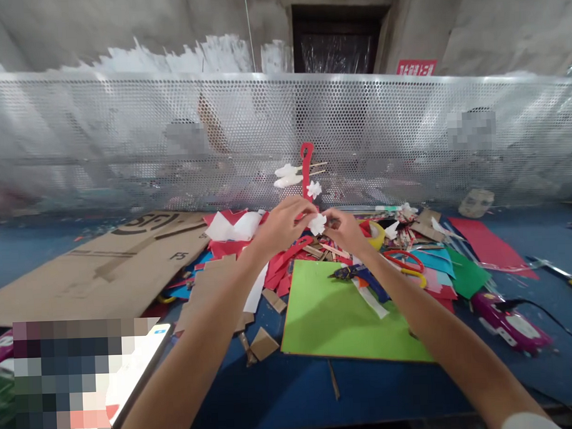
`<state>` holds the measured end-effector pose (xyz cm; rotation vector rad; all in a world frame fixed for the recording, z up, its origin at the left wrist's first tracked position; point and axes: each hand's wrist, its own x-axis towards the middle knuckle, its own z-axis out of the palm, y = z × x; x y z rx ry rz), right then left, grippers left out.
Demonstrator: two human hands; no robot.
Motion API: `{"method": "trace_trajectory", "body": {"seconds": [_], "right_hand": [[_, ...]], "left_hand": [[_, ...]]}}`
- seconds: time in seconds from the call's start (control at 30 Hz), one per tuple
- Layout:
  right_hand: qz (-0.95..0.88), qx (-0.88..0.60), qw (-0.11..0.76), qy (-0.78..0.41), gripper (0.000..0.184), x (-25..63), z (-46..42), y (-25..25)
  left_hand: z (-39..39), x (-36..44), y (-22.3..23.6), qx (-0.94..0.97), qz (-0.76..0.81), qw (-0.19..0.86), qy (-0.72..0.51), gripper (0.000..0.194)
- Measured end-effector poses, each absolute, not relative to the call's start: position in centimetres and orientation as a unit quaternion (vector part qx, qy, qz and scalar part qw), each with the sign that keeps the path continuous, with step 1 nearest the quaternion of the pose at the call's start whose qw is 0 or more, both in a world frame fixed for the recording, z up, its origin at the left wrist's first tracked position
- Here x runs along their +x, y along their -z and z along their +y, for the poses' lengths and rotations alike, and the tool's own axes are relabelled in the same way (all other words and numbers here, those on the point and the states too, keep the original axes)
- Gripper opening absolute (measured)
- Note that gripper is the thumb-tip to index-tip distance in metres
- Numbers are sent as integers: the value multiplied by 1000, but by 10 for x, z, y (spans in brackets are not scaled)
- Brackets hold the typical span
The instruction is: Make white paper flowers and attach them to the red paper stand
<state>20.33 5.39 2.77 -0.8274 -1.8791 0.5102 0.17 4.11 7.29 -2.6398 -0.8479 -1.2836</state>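
Note:
A small white paper flower (317, 223) is pinched between my two hands. My left hand (286, 224) is closed, its fingertips against the flower's left side. From the right, the bent fingers of my right hand (346, 232) close on the flower's edge; their tips are partly hidden. Just above stands a red paper strip (305, 167) with a curled top, and a second white flower (314, 189) sits on it. White puffy shapes on thin sticks (288, 175) lie across the strip. Below my hands, a blue glue gun (363, 279) rests on a green board (337, 325).
A perforated metal screen (124, 145) runs along the back. Cardboard (100, 265) and a lit phone (139, 370) are at left. Paper scraps, yellow tape (375, 235) and red-handled scissors (404, 260) crowd the middle. At right are a purple corded device (510, 322) and a utility knife (560, 270).

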Motion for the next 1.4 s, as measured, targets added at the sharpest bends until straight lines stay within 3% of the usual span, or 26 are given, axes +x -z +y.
{"method": "trace_trajectory", "body": {"seconds": [0.17, 0.4, 0.6, 0.8, 1.0, 1.07, 1.27, 1.4], "right_hand": [[-783, -318, 487, -220, 30, 200, 49, -29], [-737, -274, 532, -314, 23, 210, 66, -23], [-625, -270, 576, -453, 32, 216, 76, -17], [-571, -210, 563, -560, 30, 219, 73, -17], [-517, -260, 636, -510, 34, 216, 75, -21], [-525, -283, 636, -489, 33, 217, 78, -20], [-564, -358, 540, -512, 33, 227, 77, -20], [-602, -372, 464, -533, 32, 235, 75, -24]], "left_hand": [[38, 6, -71, -911, -238, 72, 330, 22], [32, -3, -82, -927, -247, -36, 279, 38], [34, -10, -91, -902, -292, -87, 305, 37], [58, -9, -76, -882, -288, -194, 319, 54], [72, 3, -55, -860, -300, -345, 226, 36], [74, 8, -50, -864, -316, -329, 215, 36], [80, 10, -42, -888, -376, -119, 239, 29], [83, 1, -43, -888, -398, -80, 215, 31]]}}
